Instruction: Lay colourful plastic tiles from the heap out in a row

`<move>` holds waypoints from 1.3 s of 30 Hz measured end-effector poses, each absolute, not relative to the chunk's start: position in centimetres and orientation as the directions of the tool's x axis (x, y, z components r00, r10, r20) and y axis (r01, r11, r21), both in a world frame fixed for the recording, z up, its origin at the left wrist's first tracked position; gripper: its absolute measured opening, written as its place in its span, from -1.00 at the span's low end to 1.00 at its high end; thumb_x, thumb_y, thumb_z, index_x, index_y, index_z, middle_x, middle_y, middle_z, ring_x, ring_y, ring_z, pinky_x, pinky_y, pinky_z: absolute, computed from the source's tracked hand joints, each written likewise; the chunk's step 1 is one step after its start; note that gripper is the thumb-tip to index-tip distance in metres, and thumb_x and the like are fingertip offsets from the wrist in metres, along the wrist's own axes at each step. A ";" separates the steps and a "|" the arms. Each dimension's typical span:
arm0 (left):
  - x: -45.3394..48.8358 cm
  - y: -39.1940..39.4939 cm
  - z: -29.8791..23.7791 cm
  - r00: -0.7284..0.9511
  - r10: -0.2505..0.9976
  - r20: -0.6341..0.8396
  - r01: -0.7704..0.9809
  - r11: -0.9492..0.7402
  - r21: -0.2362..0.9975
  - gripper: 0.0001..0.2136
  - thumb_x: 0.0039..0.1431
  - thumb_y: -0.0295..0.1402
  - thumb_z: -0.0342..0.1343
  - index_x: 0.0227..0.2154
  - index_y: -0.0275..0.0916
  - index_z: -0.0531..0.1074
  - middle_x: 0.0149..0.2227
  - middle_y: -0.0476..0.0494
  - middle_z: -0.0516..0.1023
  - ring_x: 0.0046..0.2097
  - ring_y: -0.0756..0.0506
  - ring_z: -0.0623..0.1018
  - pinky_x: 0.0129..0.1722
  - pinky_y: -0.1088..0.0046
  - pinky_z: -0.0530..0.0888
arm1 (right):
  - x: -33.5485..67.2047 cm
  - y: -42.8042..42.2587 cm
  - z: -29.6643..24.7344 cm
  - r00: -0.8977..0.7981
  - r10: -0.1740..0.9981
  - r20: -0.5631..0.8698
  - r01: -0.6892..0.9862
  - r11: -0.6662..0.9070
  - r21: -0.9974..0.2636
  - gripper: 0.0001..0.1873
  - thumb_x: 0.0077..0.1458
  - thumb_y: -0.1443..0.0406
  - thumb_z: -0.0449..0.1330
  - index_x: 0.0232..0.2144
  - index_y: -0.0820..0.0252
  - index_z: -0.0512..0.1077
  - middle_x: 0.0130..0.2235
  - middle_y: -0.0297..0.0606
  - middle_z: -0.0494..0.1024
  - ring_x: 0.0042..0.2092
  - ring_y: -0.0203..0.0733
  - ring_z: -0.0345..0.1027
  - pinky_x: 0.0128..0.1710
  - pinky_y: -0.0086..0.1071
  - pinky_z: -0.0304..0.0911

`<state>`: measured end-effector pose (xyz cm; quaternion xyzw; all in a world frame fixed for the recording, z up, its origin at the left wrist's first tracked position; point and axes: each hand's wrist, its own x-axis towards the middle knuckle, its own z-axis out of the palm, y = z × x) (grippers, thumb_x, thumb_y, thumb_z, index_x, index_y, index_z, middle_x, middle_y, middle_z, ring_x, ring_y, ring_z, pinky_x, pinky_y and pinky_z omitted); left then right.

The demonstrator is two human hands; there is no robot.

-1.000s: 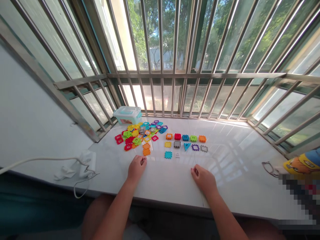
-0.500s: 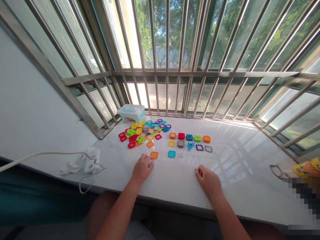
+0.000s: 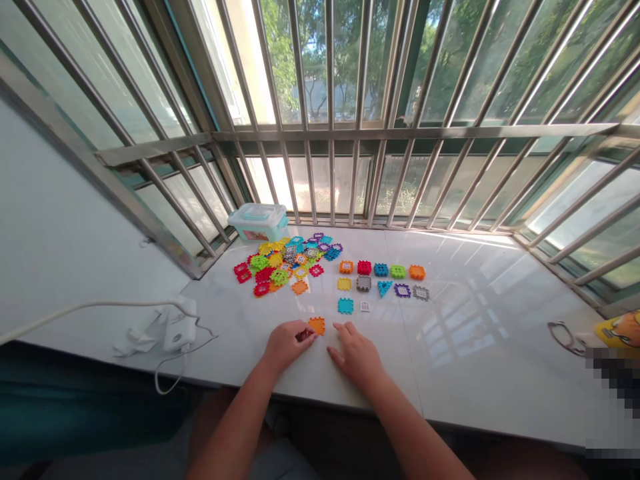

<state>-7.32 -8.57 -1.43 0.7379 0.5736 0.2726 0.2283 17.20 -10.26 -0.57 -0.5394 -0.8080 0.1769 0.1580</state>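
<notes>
My left hand (image 3: 289, 345) rests on the white stone sill (image 3: 475, 347), its curled fingertips against the left edge of an orange interlocking plastic tile (image 3: 317, 325). My right hand (image 3: 357, 357) lies flat with fingers spread, just right of that tile and not touching it. Above the hands is a loose heap of multicoloured gear-edged tiles (image 3: 283, 263). To its right stand tidy rows of single tiles, among them a teal tile (image 3: 345, 305), a blue triangle (image 3: 384, 287) and a small white tile (image 3: 365, 306). Another orange tile (image 3: 300, 287) lies at the heap's lower edge.
A lidded translucent plastic box (image 3: 259, 223) stands behind the heap, against steel window bars (image 3: 330, 67). On the left are a white power adapter (image 3: 179, 332) and its cable. Glasses (image 3: 566, 338) and a yellow printed item (image 3: 620, 330) lie at the right.
The orange tile has slid right and slightly down along the sill with my left hand. My right hand has moved left, close to the tile.
</notes>
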 end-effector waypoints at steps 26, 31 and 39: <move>-6.7 -14.2 -1.1 -0.041 0.997 0.063 0.835 -0.001 0.550 -0.71 0.39 -0.14 -0.01 -0.36 -0.15 0.47 -0.53 0.07 0.43 -0.44 -0.01 0.41 -0.38 0.45 0.16 | 21.3 -11.6 -0.9 -0.430 0.891 0.146 0.638 0.414 -0.649 -0.50 0.15 0.18 0.41 0.14 0.00 0.51 0.09 -0.16 0.48 0.06 -0.08 0.47 0.16 -0.25 0.35; -5.9 -15.5 -1.1 -0.025 0.998 0.051 0.919 0.003 0.394 -0.74 0.41 -0.17 -0.02 -0.34 -0.13 0.47 -0.48 0.04 0.50 -0.40 -0.03 0.46 -0.37 0.42 0.10 | 25.9 -10.9 -1.3 -0.387 0.909 0.154 0.646 0.386 -0.659 -0.23 0.09 0.13 0.45 0.32 -0.01 0.37 0.30 -0.13 0.38 0.29 0.01 0.34 0.32 -0.11 0.25; -5.3 -15.1 -1.6 -0.041 0.996 0.076 0.973 0.023 0.228 -0.72 0.43 -0.18 -0.05 -0.38 -0.14 0.38 -0.42 -0.02 0.57 -0.38 -0.08 0.50 -0.38 0.38 0.03 | 25.8 -11.6 -1.4 -0.389 0.904 0.178 0.678 0.412 -0.609 -0.26 0.09 0.13 0.48 0.28 -0.02 0.39 0.22 -0.17 0.53 0.22 0.02 0.39 0.24 -0.10 0.28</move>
